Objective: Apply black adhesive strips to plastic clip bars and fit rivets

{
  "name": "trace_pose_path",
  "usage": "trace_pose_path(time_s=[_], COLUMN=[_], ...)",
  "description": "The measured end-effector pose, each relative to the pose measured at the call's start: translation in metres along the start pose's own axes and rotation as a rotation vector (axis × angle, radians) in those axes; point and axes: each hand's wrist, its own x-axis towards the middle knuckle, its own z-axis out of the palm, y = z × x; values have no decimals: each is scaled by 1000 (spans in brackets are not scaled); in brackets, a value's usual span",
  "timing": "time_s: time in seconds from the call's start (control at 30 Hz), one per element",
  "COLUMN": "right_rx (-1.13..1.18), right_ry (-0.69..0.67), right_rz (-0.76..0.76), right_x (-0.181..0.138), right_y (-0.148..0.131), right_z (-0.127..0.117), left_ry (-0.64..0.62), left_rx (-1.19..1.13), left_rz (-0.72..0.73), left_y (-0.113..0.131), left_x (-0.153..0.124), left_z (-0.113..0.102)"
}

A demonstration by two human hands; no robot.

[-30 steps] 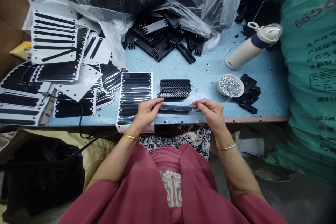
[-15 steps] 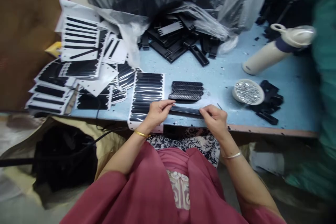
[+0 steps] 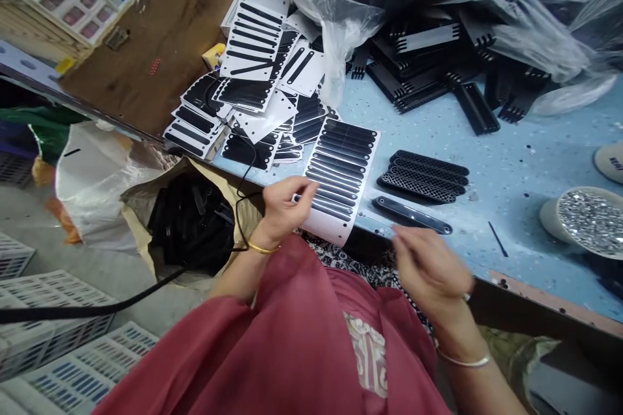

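Note:
My left hand (image 3: pixel 289 209) is curled closed at the left edge of a white sheet (image 3: pixel 325 225) carrying a row of black adhesive strips. A small dark bit shows by its fingers, too small to name. Near the table's front edge lies a long black plastic piece (image 3: pixel 411 215) with rounded ends, touched by neither hand. Just below it my right hand (image 3: pixel 433 269) is bent inward and blurred, so its grip is unclear. Behind the loose piece, several textured black pieces (image 3: pixel 423 176) lie side by side.
More strip sheets (image 3: pixel 253 71) are heaped at the left. Black plastic parts (image 3: pixel 479 107) spill from a clear bag (image 3: pixel 335 19). A tub of small metal bits (image 3: pixel 588 220) stands right, near a thin black stick (image 3: pixel 497 238). An open sack (image 3: pixel 195 220) holds black pieces below the table.
Both hands have let go of the long black piece, which now lies on the table. They have moved apart and toward the body. The view has turned left.

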Motion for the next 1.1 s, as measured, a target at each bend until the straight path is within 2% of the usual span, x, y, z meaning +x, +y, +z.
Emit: trace_pose_path(time_s=[0.07, 0.17, 0.3, 0.4, 0.47, 0.63, 0.83, 1.1], right_rx=[98, 190, 81, 39, 74, 199, 242, 460], right_ry=[-39, -11, -32, -74, -78, -98, -129, -220], right_rz=[-114, -215, -261, -263, -268, -235, -148, -12], right_x=[8, 18, 23, 18, 14, 19, 37, 45], right_y=[-10, -13, -12, -12, -11, -9, -13, -10], right_z=[25, 69, 110, 116, 112, 100, 101, 99], left_ry=[42, 21, 53, 122, 100, 45, 0, -50], left_rx=[135, 106, -408, -735, -839, -990, -1043, -1008], left_rz=[-96, -343, -725, -915, -984, -1029, -940, -842], left_y=[-15, -33, -40, -37, -33, -20, -12, -9], left_x=[-10, -27, -43, -46, -48, -52, -48, -34], left_z=[-19, -23, -5, 1, 0, -1, 4, 7])
